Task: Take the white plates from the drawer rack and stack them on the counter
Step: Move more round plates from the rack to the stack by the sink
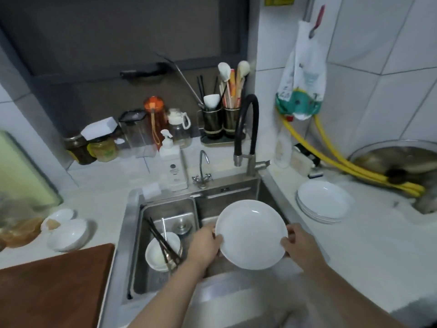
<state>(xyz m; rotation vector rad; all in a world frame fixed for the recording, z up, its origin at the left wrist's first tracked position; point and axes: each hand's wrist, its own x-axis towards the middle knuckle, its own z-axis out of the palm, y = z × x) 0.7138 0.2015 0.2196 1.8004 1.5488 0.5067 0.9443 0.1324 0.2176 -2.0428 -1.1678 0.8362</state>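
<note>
— What have you got in the hands?

— I've got one white plate (251, 234) held over the right basin of the sink (132, 233), face up and tilted a little toward me. My left hand (205, 242) grips its left rim, thumb on top, fingers curled under. My right hand (298, 242) grips the right rim the same way.

— Where's the stack?

— On the surface (369, 247) to the right of the sink, a stack of white plates (322, 202), well apart from the one I hold. I can't count them exactly.

— Anything else nearby?

— The left basin holds a white bowl (162, 253) with dark chopsticks (163, 242) leaning in it. A soap bottle (172, 166) stands behind the sink beside the small tap (202, 171). Two small bowls (67, 233) sit on the left, above a brown cutting board (52, 287).
</note>
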